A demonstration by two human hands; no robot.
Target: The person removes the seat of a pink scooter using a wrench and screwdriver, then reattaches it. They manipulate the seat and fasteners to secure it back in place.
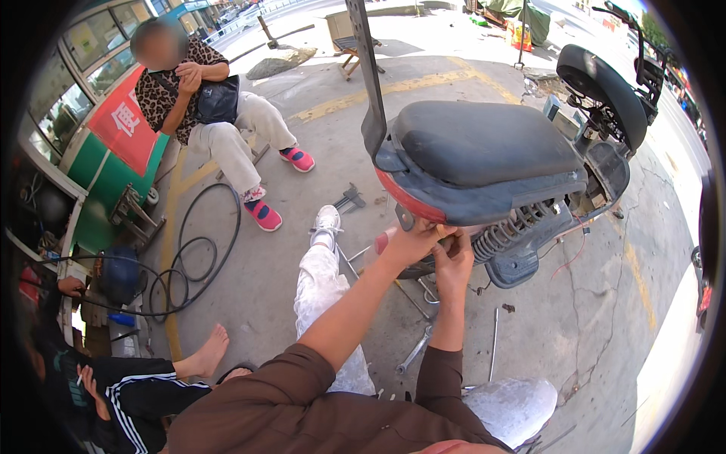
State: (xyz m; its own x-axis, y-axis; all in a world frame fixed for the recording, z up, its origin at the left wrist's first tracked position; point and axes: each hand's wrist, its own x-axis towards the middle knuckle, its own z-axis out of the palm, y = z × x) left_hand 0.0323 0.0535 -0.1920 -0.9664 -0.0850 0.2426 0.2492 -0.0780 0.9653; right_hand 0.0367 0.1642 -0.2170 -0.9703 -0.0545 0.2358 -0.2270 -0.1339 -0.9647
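Before me stands an electric scooter (423, 200) with a worn black seat (484, 140) and a red strip round its tail. Both my hands are close together just under that tail, left of the coil-spring shock absorber (514, 231). My left hand (414, 244) reaches in below the red strip, its fingers closed and partly hidden by the bodywork. Beside it my right hand (454, 261) has its fingers bent and pinched together near the left fingertips. Whatever small part lies between the fingers is too hidden to name.
On the ground below my hands lie a wrench (414, 349) and a thin metal rod (494, 344). A black hose (227, 250) coils at the left. One person (219, 113) sits at upper left; another, in black striped trousers (144, 397), sits at lower left.
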